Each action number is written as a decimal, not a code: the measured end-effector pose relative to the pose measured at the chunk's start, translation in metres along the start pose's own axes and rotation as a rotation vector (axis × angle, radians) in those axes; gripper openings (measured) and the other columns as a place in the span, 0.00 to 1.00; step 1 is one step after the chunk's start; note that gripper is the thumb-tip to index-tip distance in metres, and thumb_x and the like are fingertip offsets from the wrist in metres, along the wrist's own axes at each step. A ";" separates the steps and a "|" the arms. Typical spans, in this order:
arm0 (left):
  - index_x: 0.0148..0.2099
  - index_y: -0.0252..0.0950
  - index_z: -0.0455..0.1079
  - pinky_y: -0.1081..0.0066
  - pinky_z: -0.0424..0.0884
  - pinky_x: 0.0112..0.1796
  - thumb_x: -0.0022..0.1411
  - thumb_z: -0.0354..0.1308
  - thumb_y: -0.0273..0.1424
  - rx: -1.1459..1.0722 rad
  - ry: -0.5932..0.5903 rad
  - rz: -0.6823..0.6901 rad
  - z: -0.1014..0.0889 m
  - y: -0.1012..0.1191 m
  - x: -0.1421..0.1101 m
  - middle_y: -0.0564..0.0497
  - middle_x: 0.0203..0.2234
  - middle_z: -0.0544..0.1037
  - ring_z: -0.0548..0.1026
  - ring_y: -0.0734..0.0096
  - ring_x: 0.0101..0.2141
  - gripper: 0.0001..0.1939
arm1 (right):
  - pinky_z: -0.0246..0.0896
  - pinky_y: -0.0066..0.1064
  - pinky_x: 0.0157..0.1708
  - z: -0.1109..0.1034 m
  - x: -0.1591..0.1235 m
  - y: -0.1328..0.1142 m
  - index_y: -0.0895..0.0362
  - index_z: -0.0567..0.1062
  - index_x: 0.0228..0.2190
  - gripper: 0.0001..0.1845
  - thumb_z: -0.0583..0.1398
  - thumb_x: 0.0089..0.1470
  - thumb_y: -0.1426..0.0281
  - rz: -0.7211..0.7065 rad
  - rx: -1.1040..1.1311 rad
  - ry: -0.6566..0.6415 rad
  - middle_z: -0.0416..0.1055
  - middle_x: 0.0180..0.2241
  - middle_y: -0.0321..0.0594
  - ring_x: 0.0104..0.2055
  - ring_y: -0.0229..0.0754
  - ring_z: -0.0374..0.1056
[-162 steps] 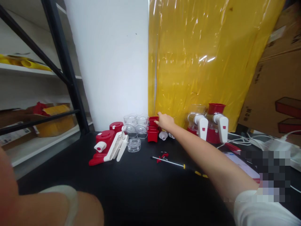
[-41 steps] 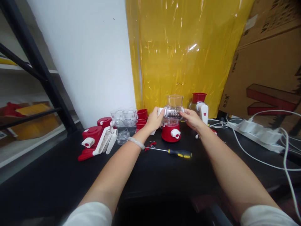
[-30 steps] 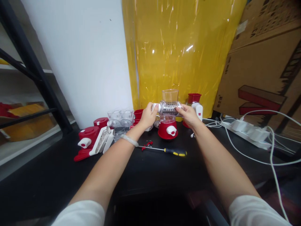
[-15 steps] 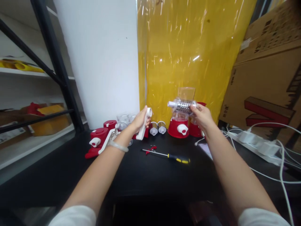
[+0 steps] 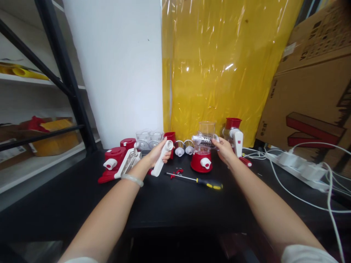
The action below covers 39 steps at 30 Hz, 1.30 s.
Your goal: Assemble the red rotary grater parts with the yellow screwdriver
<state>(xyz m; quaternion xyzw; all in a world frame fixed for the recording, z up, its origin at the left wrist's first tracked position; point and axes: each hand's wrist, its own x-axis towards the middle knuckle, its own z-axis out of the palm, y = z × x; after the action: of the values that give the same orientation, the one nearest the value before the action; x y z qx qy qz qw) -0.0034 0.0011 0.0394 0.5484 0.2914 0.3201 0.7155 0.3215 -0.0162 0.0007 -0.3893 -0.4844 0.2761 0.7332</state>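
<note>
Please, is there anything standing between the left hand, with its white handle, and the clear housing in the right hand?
Two metal drums show in the gap between the left hand and the clear housing. They seem to sit farther back, so they probably do not block the way, though one view cannot settle depth.

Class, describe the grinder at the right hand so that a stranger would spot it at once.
Start from the yellow sheet behind the table. Before it, the right hand grips a grinder with a red base, white knob and perforated metal drum. Unlike the grinder to its right, which has a white crank and a red cup on top, this one has neither.
</note>
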 end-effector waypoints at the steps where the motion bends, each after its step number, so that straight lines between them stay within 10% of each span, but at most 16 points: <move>1: 0.30 0.37 0.62 0.81 0.52 0.15 0.65 0.52 0.62 0.013 0.004 -0.010 0.002 -0.002 0.001 0.59 0.16 0.57 0.53 0.82 0.14 0.32 | 0.70 0.39 0.42 0.001 -0.001 0.000 0.53 0.77 0.27 0.30 0.76 0.28 0.46 0.010 0.013 0.005 0.77 0.28 0.37 0.32 0.44 0.73; 13: 0.34 0.37 0.60 0.83 0.56 0.17 0.49 0.72 0.29 0.106 -0.079 0.092 -0.006 -0.019 0.010 0.61 0.17 0.63 0.59 0.85 0.15 0.21 | 0.72 0.41 0.47 0.001 -0.006 -0.001 0.54 0.79 0.32 0.26 0.77 0.32 0.55 0.089 0.169 -0.043 0.80 0.33 0.39 0.38 0.46 0.77; 20: 0.42 0.37 0.63 0.70 0.76 0.21 0.41 0.75 0.32 0.232 -0.012 0.134 -0.007 -0.018 0.008 0.56 0.24 0.74 0.71 0.75 0.19 0.30 | 0.74 0.37 0.39 -0.023 0.012 0.015 0.53 0.78 0.29 0.13 0.72 0.37 0.65 0.116 0.354 0.067 0.79 0.30 0.36 0.35 0.44 0.76; 30: 0.45 0.33 0.69 0.66 0.80 0.25 0.47 0.71 0.33 0.229 0.021 0.112 -0.003 -0.012 0.003 0.52 0.27 0.75 0.73 0.72 0.24 0.23 | 0.68 0.30 0.27 -0.041 0.020 0.007 0.56 0.79 0.32 0.23 0.77 0.33 0.61 -0.009 0.208 0.253 0.77 0.29 0.36 0.30 0.39 0.72; 39: 0.47 0.36 0.66 0.74 0.72 0.19 0.56 0.68 0.40 0.291 -0.044 0.102 0.001 -0.015 0.002 0.56 0.24 0.71 0.69 0.76 0.19 0.22 | 0.70 0.45 0.55 -0.052 0.036 0.020 0.54 0.74 0.48 0.35 0.73 0.40 0.54 -0.286 0.087 0.461 0.74 0.49 0.44 0.53 0.48 0.73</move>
<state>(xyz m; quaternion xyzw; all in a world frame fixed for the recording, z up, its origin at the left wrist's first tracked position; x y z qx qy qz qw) 0.0008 -0.0004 0.0248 0.6674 0.2905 0.2983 0.6174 0.3831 0.0070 -0.0101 -0.3375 -0.3426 0.0943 0.8717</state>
